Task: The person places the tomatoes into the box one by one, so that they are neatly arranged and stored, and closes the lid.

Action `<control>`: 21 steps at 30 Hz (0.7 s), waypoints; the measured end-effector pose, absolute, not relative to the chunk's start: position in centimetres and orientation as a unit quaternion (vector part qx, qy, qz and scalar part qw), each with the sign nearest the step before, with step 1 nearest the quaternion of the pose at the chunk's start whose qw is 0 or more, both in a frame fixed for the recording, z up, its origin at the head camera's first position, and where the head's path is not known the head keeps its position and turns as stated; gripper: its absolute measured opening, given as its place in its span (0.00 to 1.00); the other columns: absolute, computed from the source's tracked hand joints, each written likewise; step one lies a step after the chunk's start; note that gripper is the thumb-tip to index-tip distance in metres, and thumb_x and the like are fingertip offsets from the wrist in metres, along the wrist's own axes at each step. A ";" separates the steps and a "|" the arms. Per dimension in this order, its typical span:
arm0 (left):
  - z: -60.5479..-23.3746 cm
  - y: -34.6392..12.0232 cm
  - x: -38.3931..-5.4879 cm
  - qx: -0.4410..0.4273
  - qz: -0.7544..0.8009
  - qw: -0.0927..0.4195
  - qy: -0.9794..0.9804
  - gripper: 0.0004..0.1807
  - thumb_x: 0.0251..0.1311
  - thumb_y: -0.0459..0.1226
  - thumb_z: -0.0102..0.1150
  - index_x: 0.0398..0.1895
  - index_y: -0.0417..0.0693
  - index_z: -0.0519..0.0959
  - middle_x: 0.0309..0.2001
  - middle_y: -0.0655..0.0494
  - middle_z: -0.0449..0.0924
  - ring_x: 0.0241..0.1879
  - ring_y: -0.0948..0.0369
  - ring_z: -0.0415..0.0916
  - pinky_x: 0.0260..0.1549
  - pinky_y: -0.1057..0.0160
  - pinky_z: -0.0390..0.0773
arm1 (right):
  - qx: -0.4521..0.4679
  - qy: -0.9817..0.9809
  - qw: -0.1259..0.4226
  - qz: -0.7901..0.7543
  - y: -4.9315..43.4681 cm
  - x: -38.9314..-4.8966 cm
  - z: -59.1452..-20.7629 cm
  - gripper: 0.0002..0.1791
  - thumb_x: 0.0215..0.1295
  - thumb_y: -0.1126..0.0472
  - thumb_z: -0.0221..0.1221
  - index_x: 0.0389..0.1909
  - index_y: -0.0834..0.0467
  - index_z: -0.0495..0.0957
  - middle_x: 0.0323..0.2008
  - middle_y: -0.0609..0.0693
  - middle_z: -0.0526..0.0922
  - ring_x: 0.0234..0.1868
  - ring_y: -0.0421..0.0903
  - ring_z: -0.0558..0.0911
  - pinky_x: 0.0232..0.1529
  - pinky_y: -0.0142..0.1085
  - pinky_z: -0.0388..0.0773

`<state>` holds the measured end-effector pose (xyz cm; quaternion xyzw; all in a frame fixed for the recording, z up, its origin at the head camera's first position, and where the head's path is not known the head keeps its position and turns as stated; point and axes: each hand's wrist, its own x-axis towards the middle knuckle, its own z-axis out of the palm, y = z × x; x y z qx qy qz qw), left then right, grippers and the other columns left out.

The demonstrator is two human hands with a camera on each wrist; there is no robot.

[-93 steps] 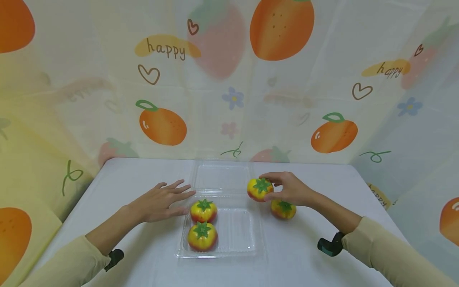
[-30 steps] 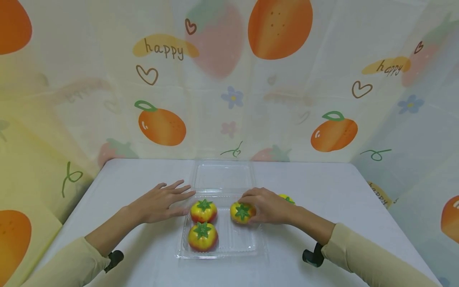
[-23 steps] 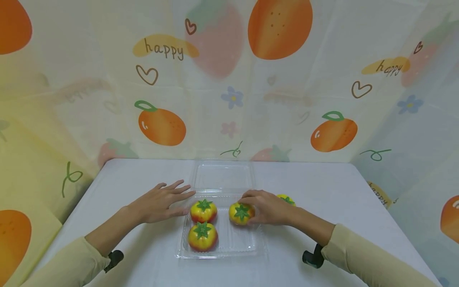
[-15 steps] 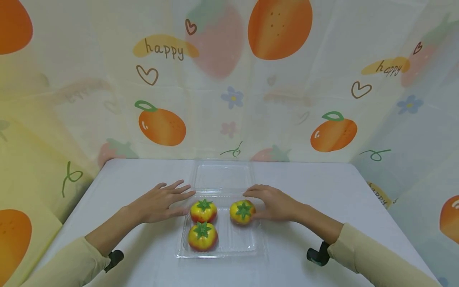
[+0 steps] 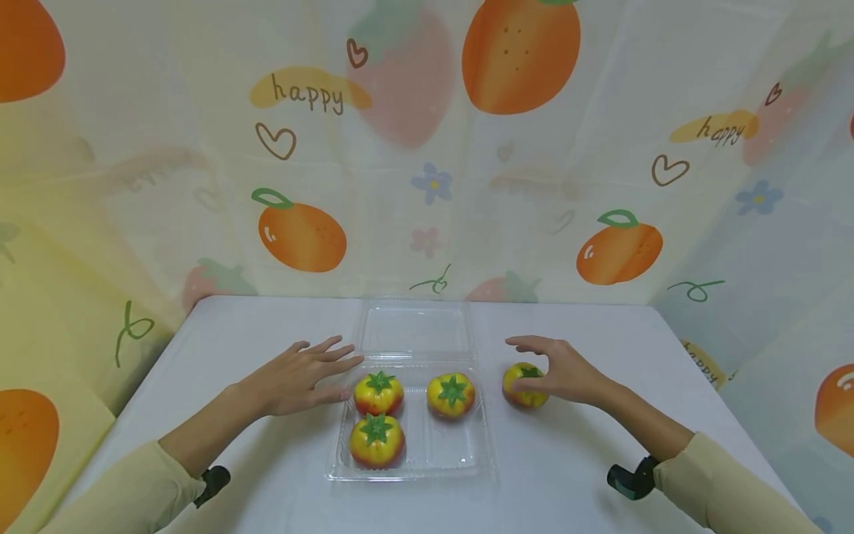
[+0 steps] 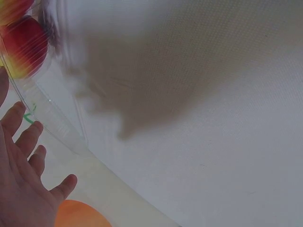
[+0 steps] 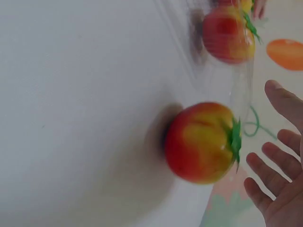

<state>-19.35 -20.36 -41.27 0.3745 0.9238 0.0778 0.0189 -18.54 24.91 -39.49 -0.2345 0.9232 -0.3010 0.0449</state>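
A clear plastic clamshell box (image 5: 445, 449) lies with its lid folded back. Two yellow-and-red toy tomatoes with green leaf tops fill its left side: a rear one (image 5: 379, 394) and a front one (image 5: 377, 442). A third toy tomato (image 5: 451, 395) sits at the box's rear right. My left hand (image 5: 300, 377) stays at the box's left rim, fingers spread, holding nothing. Outside the box, to its right, stands another toy tomato (image 7: 201, 143). Over it my right hand (image 5: 560, 371) hovers with thumb and fingers apart; the right wrist view shows a gap between them and the fruit.
The box's lid (image 5: 415, 330) lies flat behind it on the white table (image 5: 267, 475). A fruit-printed cloth (image 5: 427, 215) rises along the back and sides. Each wrist wears a black camera, the right one (image 5: 632, 478) just below the sleeve cuff.
My right hand brought a toy tomato into the box's rear right, let it go, then moved right to the toy tomato outside. My left hand has kept its place.
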 end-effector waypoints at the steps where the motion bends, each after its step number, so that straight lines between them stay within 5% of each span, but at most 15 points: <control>1: -41.2 -20.3 -19.3 0.372 0.077 0.021 0.925 0.33 0.68 0.60 0.49 0.72 0.56 0.69 0.71 0.51 0.68 0.73 0.43 0.58 0.61 0.31 0.64 | -0.229 0.924 0.042 -0.302 25.4 -18.5 -39.7 0.37 0.55 0.50 0.73 0.65 0.58 0.74 0.61 0.60 0.78 0.60 0.59 0.77 0.57 0.64 0.73; 21: -41.1 -20.2 -19.4 0.372 0.079 0.024 0.925 0.33 0.68 0.58 0.51 0.72 0.55 0.69 0.71 0.50 0.68 0.72 0.43 0.58 0.61 0.31 0.64 | -0.200 0.914 0.063 -0.349 29.9 -18.1 -43.3 0.40 0.55 0.51 0.74 0.65 0.65 0.72 0.62 0.63 0.77 0.57 0.61 0.80 0.55 0.58 0.77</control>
